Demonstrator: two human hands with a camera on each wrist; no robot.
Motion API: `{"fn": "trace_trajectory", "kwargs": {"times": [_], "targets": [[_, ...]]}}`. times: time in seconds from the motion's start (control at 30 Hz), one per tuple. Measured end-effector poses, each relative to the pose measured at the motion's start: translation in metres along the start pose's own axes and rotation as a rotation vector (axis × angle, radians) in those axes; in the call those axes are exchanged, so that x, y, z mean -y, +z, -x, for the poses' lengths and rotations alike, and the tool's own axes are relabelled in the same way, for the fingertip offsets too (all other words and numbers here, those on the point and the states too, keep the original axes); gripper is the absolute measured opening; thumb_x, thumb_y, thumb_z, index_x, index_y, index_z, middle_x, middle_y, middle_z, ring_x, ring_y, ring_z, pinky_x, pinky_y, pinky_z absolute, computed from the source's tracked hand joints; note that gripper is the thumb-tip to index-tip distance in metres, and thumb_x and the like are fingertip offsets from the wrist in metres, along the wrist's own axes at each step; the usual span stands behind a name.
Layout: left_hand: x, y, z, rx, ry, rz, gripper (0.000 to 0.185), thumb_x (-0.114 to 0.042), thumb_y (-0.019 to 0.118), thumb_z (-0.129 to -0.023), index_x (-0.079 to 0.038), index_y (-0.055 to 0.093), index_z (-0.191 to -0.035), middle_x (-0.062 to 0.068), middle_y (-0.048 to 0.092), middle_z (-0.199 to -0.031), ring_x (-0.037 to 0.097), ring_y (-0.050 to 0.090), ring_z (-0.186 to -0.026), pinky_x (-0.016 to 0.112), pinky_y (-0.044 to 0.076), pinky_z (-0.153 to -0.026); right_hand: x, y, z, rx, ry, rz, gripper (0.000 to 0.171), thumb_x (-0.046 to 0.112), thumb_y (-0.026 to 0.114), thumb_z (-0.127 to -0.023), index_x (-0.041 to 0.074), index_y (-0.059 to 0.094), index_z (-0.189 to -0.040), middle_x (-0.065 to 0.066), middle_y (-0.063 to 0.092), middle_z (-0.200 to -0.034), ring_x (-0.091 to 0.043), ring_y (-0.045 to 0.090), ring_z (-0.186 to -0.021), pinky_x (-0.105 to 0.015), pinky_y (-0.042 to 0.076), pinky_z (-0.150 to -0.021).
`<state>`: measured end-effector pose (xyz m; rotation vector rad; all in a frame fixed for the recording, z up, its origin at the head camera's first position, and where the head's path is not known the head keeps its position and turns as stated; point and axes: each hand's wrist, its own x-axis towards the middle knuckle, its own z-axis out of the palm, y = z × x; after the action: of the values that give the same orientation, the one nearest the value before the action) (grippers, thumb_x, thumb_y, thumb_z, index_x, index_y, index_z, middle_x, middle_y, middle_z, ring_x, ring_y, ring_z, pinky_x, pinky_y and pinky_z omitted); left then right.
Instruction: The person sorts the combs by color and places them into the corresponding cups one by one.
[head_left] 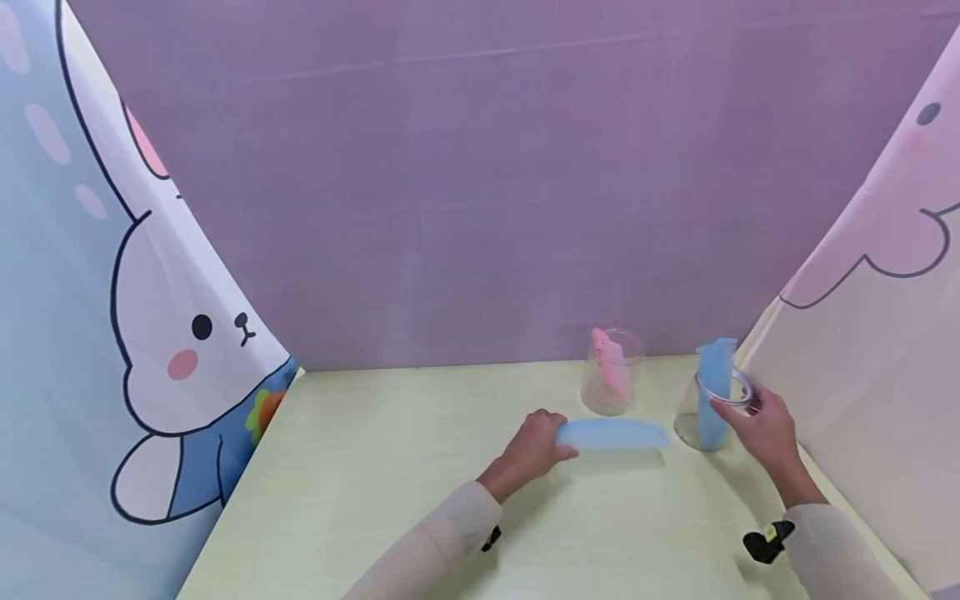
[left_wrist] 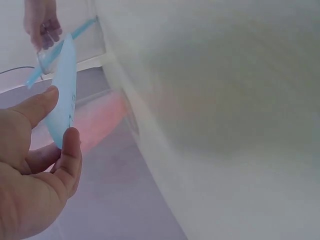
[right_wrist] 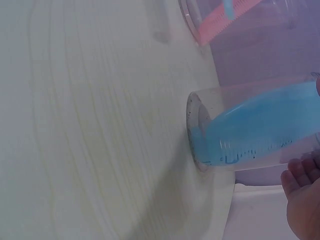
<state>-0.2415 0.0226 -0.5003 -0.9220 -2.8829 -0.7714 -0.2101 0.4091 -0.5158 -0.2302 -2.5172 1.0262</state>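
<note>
My left hand (head_left: 531, 448) pinches one end of a flat light-blue strip (head_left: 615, 434), held level above the table with its other end pointing right. Up close in the left wrist view, thumb and fingers grip the strip (left_wrist: 64, 95), which carries small dark marks. Over at the right, my right hand (head_left: 767, 429) holds a clear jar (head_left: 686, 421) near its rim, with the thumb at the front. Inside that jar leans another blue strip (head_left: 714, 392), its top end sticking out. Fine lines run along one side of this strip (right_wrist: 260, 125) in the right wrist view.
A second clear jar (head_left: 600, 400) stands at the back of the pale table (head_left: 360, 467), with a pink strip (head_left: 611, 362) leaning inside. Behind it rises a purple cloth wall (head_left: 450, 208). Printed cloths (head_left: 187, 375) hang at left and right.
</note>
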Motion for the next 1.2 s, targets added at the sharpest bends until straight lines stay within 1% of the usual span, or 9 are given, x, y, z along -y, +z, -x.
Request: {"fn": "trace_trajectory", "kwargs": {"times": [0.33, 0.6, 0.7, 0.83, 1.0, 1.07, 1.1, 1.13, 1.2], "targets": [[-0.024, -0.013, -0.018, 0.010, 0.016, 0.025, 0.036, -0.037, 0.080, -0.089, -0.010, 0.073, -0.112, -0.002, 0.071, -0.097, 0.006, 0.055, -0.084, 0.020, 0.048, -0.075, 0.003, 0.000, 0.002, 0.001, 0.002, -0.010, 0.080, 0.036, 0.072, -0.094, -0.011, 0.039, -0.149, -0.040, 0.053, -0.134, -0.054, 0.057, -0.117, -0.004, 0.034, -0.072], [-0.045, -0.024, -0.028, -0.015, 0.063, 0.035, 0.032, -0.036, 0.078, -0.090, -0.009, 0.072, -0.107, -0.003, 0.069, -0.088, 0.005, 0.049, -0.077, 0.017, 0.040, -0.066, 0.006, -0.002, 0.003, 0.025, 0.018, -0.008, 0.082, 0.038, 0.071, -0.095, -0.013, 0.037, -0.149, -0.041, 0.051, -0.137, -0.055, 0.055, -0.120, -0.006, 0.035, -0.072], [-0.054, -0.029, -0.033, -0.016, 0.059, 0.058, 0.030, -0.035, 0.077, -0.091, -0.010, 0.071, -0.105, -0.003, 0.068, -0.086, 0.005, 0.049, -0.076, 0.017, 0.039, -0.064, 0.005, -0.003, 0.004, 0.015, -0.004, -0.009, 0.076, 0.033, 0.071, -0.095, -0.015, 0.040, -0.146, -0.041, 0.054, -0.133, -0.052, 0.057, -0.117, -0.002, 0.034, -0.071], [-0.067, -0.033, -0.043, -0.027, 0.039, 0.056, 0.027, -0.037, 0.076, -0.092, -0.012, 0.068, -0.098, -0.004, 0.063, -0.082, 0.006, 0.048, -0.075, 0.018, 0.038, -0.061, 0.003, -0.003, 0.003, -0.016, -0.042, -0.009, 0.068, 0.027, 0.074, -0.094, -0.014, 0.047, -0.142, -0.038, 0.059, -0.127, -0.040, 0.061, -0.108, 0.002, 0.035, -0.074], [-0.083, -0.033, -0.055, -0.041, 0.001, 0.034, 0.030, -0.039, 0.077, -0.091, -0.015, 0.061, -0.085, -0.006, 0.054, -0.074, 0.007, 0.046, -0.070, 0.019, 0.037, -0.058, 0.003, -0.004, 0.003, -0.006, -0.033, -0.011, 0.074, 0.033, 0.074, -0.094, -0.012, 0.045, -0.144, -0.038, 0.058, -0.129, -0.046, 0.059, -0.113, 0.000, 0.035, -0.072], [-0.088, -0.032, -0.059, -0.039, -0.014, 0.043, 0.032, -0.039, 0.076, -0.091, -0.015, 0.057, -0.081, -0.006, 0.048, -0.070, 0.007, 0.044, -0.066, 0.020, 0.036, -0.056, 0.003, -0.003, 0.003, -0.004, -0.029, -0.011, 0.074, 0.034, 0.074, -0.093, -0.012, 0.045, -0.144, -0.038, 0.059, -0.130, -0.036, 0.062, -0.110, 0.000, 0.035, -0.073], [-0.090, -0.032, -0.061, -0.036, -0.022, 0.047, 0.035, -0.040, 0.076, -0.092, -0.015, 0.055, -0.078, -0.006, 0.045, -0.068, 0.007, 0.042, -0.063, 0.020, 0.035, -0.054, 0.002, -0.003, 0.003, -0.003, -0.028, -0.010, 0.074, 0.034, 0.074, -0.093, -0.011, 0.046, -0.144, -0.037, 0.059, -0.129, -0.024, 0.063, -0.107, 0.000, 0.036, -0.073], [-0.092, -0.031, -0.062, -0.037, -0.022, 0.048, 0.037, -0.040, 0.074, -0.093, -0.015, 0.053, -0.077, -0.006, 0.042, -0.066, 0.007, 0.040, -0.061, 0.020, 0.034, -0.053, 0.002, -0.003, 0.003, -0.004, -0.029, -0.011, 0.074, 0.034, 0.074, -0.093, -0.011, 0.047, -0.144, -0.036, 0.060, -0.129, -0.011, 0.061, -0.103, 0.000, 0.036, -0.074], [-0.097, -0.030, -0.065, -0.041, -0.019, 0.051, 0.040, -0.042, 0.072, -0.095, -0.014, 0.051, -0.074, -0.006, 0.038, -0.064, 0.007, 0.037, -0.057, 0.019, 0.032, -0.051, 0.001, -0.003, 0.003, -0.005, -0.031, -0.014, 0.074, 0.034, 0.075, -0.093, -0.010, 0.046, -0.145, -0.036, 0.060, -0.129, 0.011, 0.049, -0.098, 0.001, 0.036, -0.074]]}}
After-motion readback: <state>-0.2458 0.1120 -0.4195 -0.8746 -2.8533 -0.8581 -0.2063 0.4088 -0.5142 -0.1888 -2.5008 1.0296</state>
